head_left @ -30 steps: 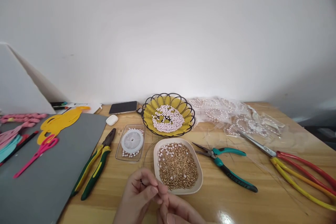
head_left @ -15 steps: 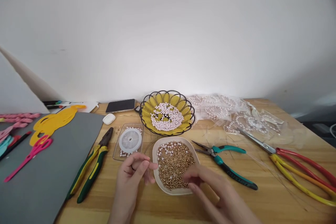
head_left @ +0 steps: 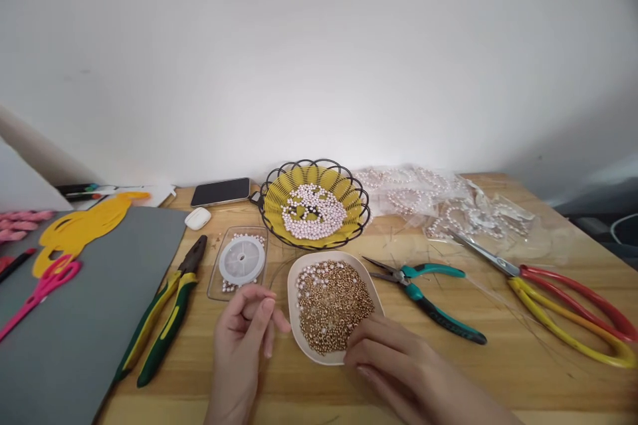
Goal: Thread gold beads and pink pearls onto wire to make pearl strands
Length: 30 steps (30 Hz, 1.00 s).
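My left hand point(head_left: 248, 332) is held up at the left of a cream bowl point(head_left: 294, 332), thumb and index finger pinched together; what is between them is too small to make out. Gold beads point(head_left: 331, 312) fill the bowl, with some pearl beads point(head_left: 319, 273) toward its upper left. Over the bowl's lower right rim, my right hand point(head_left: 391, 358) has its fingers drawn together, and their tips are hidden from view. Left of the bowl lies a spool of clear thread point(head_left: 242, 260) on a clear tray point(head_left: 213, 289) of pearl beads.
Behind the bowl stands a yellow basket point(head_left: 272, 212) of pearl beads. Teal pliers point(head_left: 413, 289) and red-and-yellow scissors point(head_left: 518, 272) lie right; green-and-yellow pliers point(head_left: 169, 315) lie left. A phone point(head_left: 220, 192), earbud case point(head_left: 198, 218), pink scissors point(head_left: 47, 285) and bagged pearl strands point(head_left: 413, 196) are around.
My right hand's fingers have closed together and moved slightly down at the bowl's rim. The left hand keeps its pinch, a little farther from the bowl. The view has shifted slightly.
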{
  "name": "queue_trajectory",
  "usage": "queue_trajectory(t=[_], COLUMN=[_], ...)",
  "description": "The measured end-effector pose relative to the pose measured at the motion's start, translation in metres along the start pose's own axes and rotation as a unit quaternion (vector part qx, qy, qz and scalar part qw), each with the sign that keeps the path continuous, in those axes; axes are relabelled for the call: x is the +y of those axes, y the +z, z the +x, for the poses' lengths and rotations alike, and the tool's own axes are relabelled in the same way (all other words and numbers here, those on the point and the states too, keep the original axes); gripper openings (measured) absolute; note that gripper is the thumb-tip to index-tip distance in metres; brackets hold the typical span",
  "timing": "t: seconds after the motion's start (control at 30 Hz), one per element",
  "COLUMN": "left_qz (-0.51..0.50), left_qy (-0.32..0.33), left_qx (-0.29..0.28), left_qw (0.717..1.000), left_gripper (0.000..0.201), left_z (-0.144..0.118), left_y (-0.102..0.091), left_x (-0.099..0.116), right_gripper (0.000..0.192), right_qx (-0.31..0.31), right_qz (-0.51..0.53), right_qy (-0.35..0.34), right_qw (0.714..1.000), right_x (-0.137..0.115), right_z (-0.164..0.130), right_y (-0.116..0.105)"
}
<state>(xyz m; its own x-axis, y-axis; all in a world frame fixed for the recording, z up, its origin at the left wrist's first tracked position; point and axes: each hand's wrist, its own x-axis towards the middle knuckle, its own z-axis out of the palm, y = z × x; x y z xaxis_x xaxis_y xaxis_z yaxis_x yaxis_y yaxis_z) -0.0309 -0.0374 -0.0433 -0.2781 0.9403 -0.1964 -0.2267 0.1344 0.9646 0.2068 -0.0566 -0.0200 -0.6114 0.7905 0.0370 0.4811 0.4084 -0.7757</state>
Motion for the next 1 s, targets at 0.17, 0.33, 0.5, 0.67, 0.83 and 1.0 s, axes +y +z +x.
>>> queue_trajectory(t=[0.17, 0.33, 0.5, 0.67, 0.83, 1.0], left_qz=[0.002, 0.006, -0.005, -0.016, -0.016, -0.019], left_qy=[0.007, 0.003, 0.005, 0.001, 0.009, 0.012], left_qx=[-0.003, -0.032, -0.035, -0.037, -0.056, -0.072], left_qw=[1.000, 0.999, 0.999, 0.999, 0.998, 0.997], left_gripper=[0.048, 0.042, 0.042, 0.040, 0.038, 0.031], left_z=[0.001, 0.002, 0.001, 0.000, -0.001, -0.004], left_y=[0.000, -0.005, -0.006, -0.002, -0.004, -0.007], left_x=[-0.002, -0.006, -0.006, -0.003, -0.003, -0.003], right_gripper=[0.021, 0.025, 0.030, 0.033, 0.034, 0.031], right_qx=[-0.008, -0.039, -0.071, -0.120, -0.033, 0.058], right_qz=[0.017, 0.039, 0.033, 0.016, 0.032, 0.044], right_qy=[0.001, 0.000, 0.025, 0.020, 0.044, 0.063], right_qw=[1.000, 0.998, 0.997, 0.992, 0.998, 0.995], right_x=[-0.008, -0.013, -0.015, -0.019, -0.009, -0.001], right_z=[-0.006, -0.005, 0.009, 0.026, 0.034, 0.035], right_y=[-0.006, -0.013, -0.013, -0.004, 0.000, -0.011])
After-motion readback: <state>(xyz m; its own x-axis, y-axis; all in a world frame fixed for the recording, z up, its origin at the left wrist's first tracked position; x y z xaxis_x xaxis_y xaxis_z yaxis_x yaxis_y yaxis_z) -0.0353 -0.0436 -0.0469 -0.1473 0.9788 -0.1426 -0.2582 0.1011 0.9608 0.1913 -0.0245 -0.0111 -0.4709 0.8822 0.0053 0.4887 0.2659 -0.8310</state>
